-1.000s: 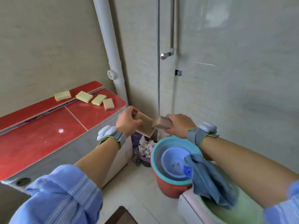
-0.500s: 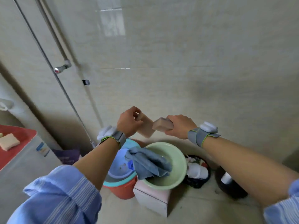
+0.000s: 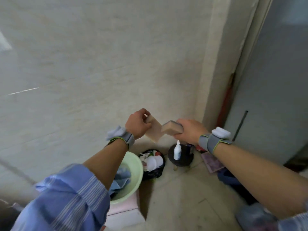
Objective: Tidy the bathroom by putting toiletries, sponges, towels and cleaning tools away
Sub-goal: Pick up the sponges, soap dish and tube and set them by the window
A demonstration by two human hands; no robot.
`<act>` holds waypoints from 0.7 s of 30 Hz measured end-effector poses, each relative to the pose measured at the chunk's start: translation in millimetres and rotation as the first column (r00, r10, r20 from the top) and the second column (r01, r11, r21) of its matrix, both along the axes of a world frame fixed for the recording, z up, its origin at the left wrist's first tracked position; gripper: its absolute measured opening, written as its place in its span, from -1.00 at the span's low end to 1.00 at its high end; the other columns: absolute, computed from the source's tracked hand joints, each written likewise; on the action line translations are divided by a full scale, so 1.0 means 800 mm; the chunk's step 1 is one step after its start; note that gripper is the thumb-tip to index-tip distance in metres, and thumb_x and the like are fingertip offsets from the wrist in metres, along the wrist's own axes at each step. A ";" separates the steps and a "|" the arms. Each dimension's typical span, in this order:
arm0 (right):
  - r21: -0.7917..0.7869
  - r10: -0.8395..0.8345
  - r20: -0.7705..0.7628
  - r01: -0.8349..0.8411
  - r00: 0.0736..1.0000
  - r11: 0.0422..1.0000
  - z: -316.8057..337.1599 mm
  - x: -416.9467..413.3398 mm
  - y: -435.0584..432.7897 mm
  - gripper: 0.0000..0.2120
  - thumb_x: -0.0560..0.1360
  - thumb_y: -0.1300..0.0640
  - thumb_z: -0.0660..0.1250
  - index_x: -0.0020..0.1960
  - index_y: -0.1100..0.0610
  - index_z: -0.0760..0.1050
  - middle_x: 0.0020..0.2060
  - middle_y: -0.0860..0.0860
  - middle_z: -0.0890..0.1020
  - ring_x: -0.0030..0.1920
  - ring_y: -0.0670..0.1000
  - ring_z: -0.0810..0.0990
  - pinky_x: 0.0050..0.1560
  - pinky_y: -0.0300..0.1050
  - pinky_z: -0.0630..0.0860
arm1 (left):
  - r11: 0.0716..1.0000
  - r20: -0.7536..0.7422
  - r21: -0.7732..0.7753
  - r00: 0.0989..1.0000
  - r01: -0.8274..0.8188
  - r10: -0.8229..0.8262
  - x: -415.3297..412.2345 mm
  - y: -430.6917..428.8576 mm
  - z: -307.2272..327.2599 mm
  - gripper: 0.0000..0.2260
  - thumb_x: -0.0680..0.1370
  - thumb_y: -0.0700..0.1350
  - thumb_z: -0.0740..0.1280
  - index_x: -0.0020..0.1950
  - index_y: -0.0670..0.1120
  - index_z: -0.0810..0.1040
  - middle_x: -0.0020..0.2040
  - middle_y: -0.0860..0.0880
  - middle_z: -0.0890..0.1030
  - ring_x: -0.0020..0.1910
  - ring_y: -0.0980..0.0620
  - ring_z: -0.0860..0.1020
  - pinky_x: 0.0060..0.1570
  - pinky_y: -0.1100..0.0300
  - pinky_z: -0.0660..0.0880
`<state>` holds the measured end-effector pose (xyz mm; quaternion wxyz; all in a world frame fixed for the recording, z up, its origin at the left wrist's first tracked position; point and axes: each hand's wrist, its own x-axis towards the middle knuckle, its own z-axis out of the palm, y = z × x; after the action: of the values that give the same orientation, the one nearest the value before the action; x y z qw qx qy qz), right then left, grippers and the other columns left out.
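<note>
Tiled wall (image 3: 100,64) behind; each hand (image 3: 137,125) (image 3: 190,131) grips sponge (image 3: 154,131) (image 3: 171,128).

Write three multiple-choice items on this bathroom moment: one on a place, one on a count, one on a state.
1. Where does the white bottle stand?
A. on the dark round stool
B. in the green basin
C. in the bin bag

2. How many sponges are held?
A. one
B. two
C. four

3. How does the blue cloth lie?
A. folded on the floor
B. hung on the wall
C. crumpled in the green basin

Answers: 1 A, the bottle is upright on the stool's top. 2 B, the left hand grips one sponge, the right hand another sponge. 3 C, the cloth is bunched inside the basin's rim.
</note>
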<state>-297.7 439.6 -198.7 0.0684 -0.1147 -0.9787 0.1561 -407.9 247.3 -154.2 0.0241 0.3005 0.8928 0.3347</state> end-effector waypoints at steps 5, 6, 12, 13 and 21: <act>0.043 -0.239 -0.030 0.240 0.971 0.970 0.003 0.116 0.110 -0.61 0.35 -0.18 0.37 0.12 -0.06 0.49 0.02 0.02 0.65 0.03 0.14 0.61 -0.11 -0.04 0.52 | 0.973 -0.008 -0.004 0.973 0.231 -0.231 0.068 0.148 0.011 -0.67 0.39 -0.21 0.35 0.15 -0.04 0.54 -0.05 -0.01 0.60 -0.03 -0.11 0.56 0.00 0.04 0.54; 0.043 -0.272 -0.042 0.274 0.961 0.961 0.004 0.139 0.132 -0.64 0.35 -0.18 0.37 0.06 -0.04 0.48 0.00 0.04 0.65 0.01 0.16 0.61 -0.14 -0.05 0.51 | 0.963 -0.015 -0.002 0.963 0.268 -0.268 0.086 0.176 0.012 -0.67 0.40 -0.21 0.35 0.15 -0.04 0.54 -0.06 0.00 0.59 -0.04 -0.10 0.56 -0.01 0.04 0.54; 0.028 -0.447 -0.044 0.449 0.893 0.893 0.017 0.273 0.233 -0.60 0.36 -0.22 0.38 0.10 -0.04 0.48 -0.01 0.03 0.65 -0.01 0.14 0.62 -0.14 -0.06 0.50 | 0.892 -0.032 0.038 0.892 0.451 -0.450 0.182 0.321 0.017 -0.71 0.44 -0.22 0.35 0.16 -0.10 0.56 0.01 -0.11 0.64 -0.01 -0.13 0.58 0.02 0.07 0.53; 0.027 -0.493 -0.043 0.495 0.869 0.869 0.020 0.301 0.255 -0.55 0.37 -0.24 0.37 0.15 -0.04 0.47 0.00 0.02 0.65 0.00 0.13 0.62 -0.14 -0.06 0.49 | 0.867 -0.035 0.044 0.868 0.496 -0.495 0.205 0.351 0.017 -0.70 0.44 -0.22 0.36 0.17 -0.10 0.56 0.01 -0.10 0.63 -0.01 -0.11 0.58 0.02 0.10 0.52; -0.007 -0.710 -0.057 0.711 0.702 0.703 0.018 0.480 0.347 -0.49 0.40 -0.30 0.30 0.22 -0.04 0.40 -0.10 -0.05 0.62 -0.18 0.04 0.61 -0.28 -0.09 0.54 | 0.694 -0.005 0.068 0.696 0.717 -0.718 0.352 0.514 0.012 -0.70 0.43 -0.23 0.37 0.16 -0.09 0.54 0.02 -0.11 0.63 -0.03 -0.10 0.59 0.01 0.06 0.55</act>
<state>86.6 717.5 -184.6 0.1513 -0.4778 -0.8579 0.1134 -126.7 658.3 -144.6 0.1525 0.6217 0.6934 0.3308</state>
